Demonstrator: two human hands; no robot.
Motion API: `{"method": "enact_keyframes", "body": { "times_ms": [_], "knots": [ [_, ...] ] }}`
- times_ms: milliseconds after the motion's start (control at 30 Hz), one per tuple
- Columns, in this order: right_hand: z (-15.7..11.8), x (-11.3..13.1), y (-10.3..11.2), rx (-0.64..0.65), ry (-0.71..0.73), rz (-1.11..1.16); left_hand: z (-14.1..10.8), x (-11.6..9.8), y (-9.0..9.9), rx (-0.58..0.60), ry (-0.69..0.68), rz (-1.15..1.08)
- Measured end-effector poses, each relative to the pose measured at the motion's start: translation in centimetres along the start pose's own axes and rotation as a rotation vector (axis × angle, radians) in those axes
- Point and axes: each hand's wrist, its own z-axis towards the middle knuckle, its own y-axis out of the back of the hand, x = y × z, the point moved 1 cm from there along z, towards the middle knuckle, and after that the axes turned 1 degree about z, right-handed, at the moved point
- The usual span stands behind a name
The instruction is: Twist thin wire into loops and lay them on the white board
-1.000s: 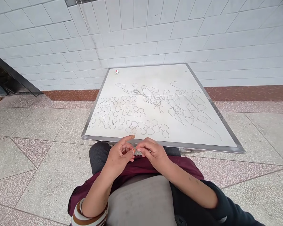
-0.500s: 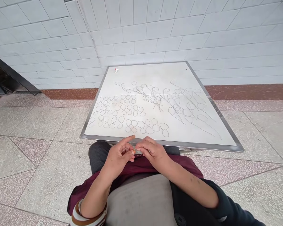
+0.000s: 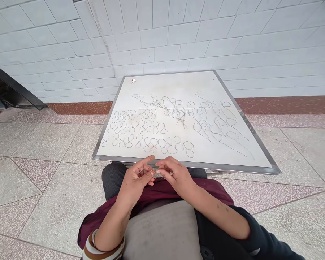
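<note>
Wire [image 3: 159,177] is pinched near a table [image 3: 173,81] holding bent loops [image 3: 189,148].

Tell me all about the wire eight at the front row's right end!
This wire eight looks like thin, dark metal, bent into two roundish loops. It lies flat on the white table, near the front edge. Its left side comes close to the neighbouring wire; I can't tell if they touch.
</note>
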Motion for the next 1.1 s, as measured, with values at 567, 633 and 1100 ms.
{"method": "enact_keyframes", "body": {
  "times_ms": [567, 633, 1100],
  "knots": [
    [-0.8, -0.1, -2.2, -0.015, -0.466, 0.976, 0.4, 1.1, -0.9, -0.062, 0.04, -0.269],
    [-0.8, -0.4, -2.0, -0.005, -0.432, 0.889, 0.3, 0.9, -1.0, -0.036, 0.057, -0.305],
    [-0.7, -0.1, -1.5, -0.006, -0.396, 0.764, -0.5, 1.1, -1.9, 0.028, 0.003, -0.239]
  ]
}}
